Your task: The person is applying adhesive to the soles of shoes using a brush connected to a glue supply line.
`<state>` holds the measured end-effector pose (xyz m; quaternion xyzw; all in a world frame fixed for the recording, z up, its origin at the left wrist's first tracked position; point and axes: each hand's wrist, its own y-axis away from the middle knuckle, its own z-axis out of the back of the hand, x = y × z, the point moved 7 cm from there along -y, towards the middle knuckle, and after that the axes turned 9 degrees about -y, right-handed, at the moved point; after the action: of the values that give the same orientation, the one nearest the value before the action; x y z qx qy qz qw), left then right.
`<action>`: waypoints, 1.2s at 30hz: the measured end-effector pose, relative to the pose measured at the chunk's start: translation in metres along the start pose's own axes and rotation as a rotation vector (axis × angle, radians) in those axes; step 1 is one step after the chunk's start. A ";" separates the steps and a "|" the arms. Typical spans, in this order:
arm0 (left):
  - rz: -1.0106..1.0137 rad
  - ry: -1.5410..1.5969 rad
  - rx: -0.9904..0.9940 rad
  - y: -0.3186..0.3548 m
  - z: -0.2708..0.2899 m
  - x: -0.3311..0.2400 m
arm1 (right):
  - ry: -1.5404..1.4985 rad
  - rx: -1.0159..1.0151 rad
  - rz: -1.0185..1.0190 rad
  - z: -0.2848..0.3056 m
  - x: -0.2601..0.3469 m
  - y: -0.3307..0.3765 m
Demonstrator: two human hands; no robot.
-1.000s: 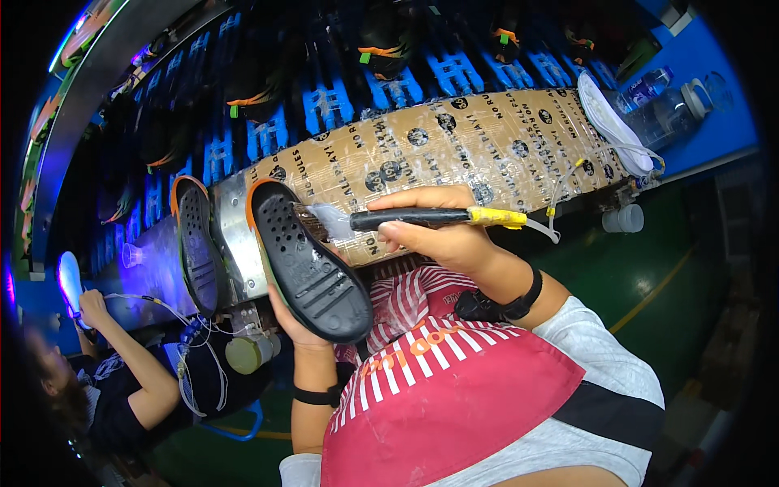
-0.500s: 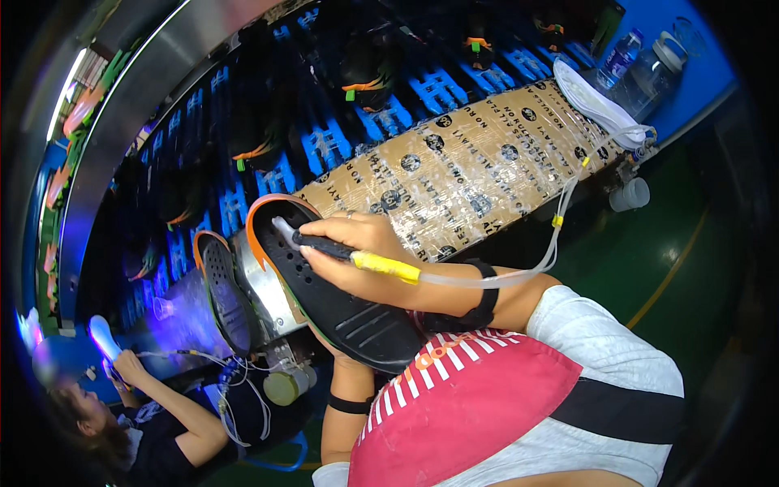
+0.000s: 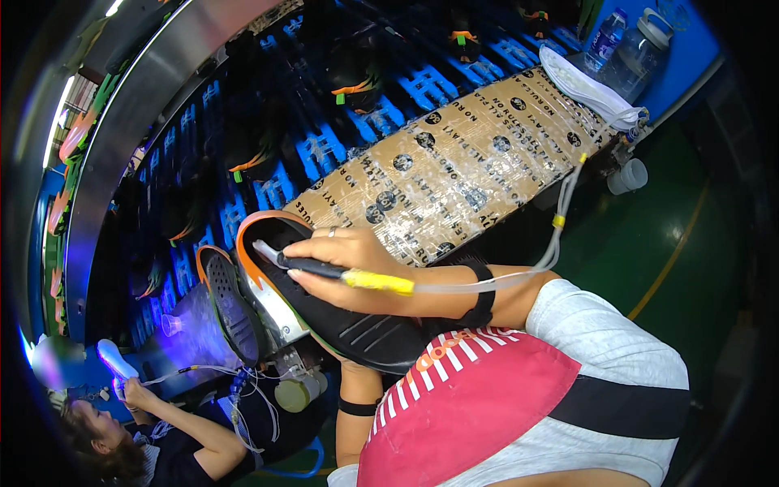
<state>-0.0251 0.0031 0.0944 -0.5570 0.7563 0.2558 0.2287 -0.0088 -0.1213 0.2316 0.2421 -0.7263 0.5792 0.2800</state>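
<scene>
Basically right hand [image 3: 345,261] grips brush [image 3: 312,266], tip inside orange-rimmed end of black sole [image 3: 361,331]; left hand [image 3: 350,363] holds it from below, fingers mostly hidden. Sole's over bench [image 3: 487,191] near edge, second sole [image 3: 231,308] left. Probably light, springy, slick if wet: grip outer sidewalls

A bench [image 3: 280,315] bears a cardboard sheet [image 3: 454,166] right of centre, a white sole [image 3: 586,91] at upper right and a black sole [image 3: 230,310] and cup [image 3: 171,325] at lower left, while a blue-slatted conveyor [image 3: 321,152] above carries dark, orange-trimmed pieces [image 3: 355,88].
</scene>
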 end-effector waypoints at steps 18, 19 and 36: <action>-0.093 -0.048 0.024 -0.012 0.025 -0.015 | 0.006 0.356 0.051 -0.027 0.013 0.017; -0.103 -0.055 0.022 -0.011 0.025 -0.017 | -0.106 0.320 -0.005 -0.022 0.014 0.014; -0.230 -0.312 -0.160 -0.004 0.046 -0.005 | 0.197 0.102 0.025 0.008 0.026 -0.009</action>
<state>-0.0167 0.0348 0.0621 -0.6099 0.6203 0.3702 0.3258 -0.0227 -0.1320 0.2548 0.1888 -0.6678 0.6401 0.3298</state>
